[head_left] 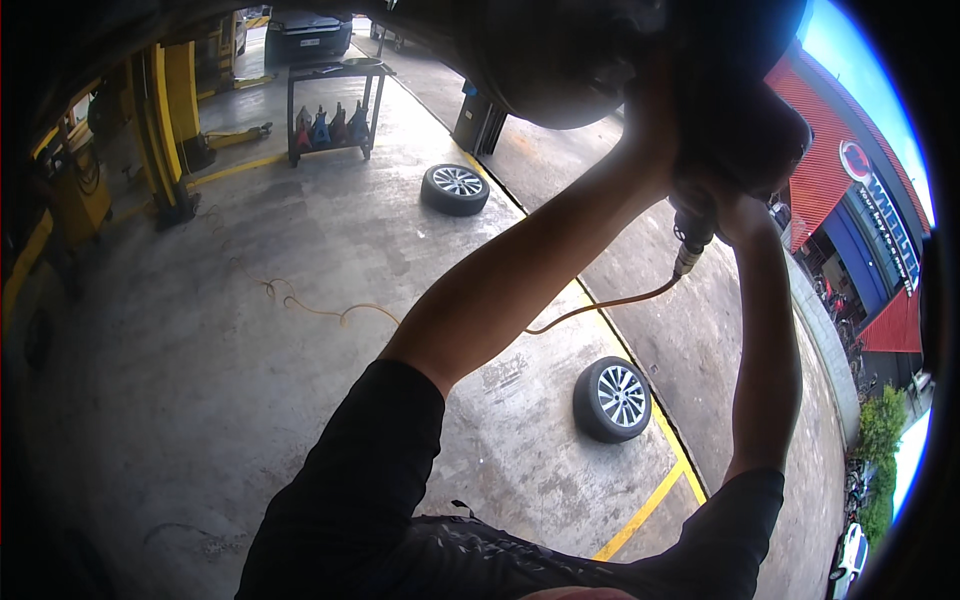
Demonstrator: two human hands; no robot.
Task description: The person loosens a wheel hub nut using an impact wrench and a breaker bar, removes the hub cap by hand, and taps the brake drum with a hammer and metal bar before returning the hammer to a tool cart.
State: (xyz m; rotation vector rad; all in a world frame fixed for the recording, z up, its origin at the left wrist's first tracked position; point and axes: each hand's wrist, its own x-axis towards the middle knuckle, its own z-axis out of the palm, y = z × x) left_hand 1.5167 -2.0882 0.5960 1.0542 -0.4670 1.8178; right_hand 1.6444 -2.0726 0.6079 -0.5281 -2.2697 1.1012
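We have the dark air tool raised, just above our right hand and to the right of our left hand. Its handle seems to run up from the hose fitting, and the relation that counts is the body against the dark round part left of it. The right hand is nearer, wrapped round the handle; we cannot tell the left's grip in shadow. The orange hose trails below, between our forearms.
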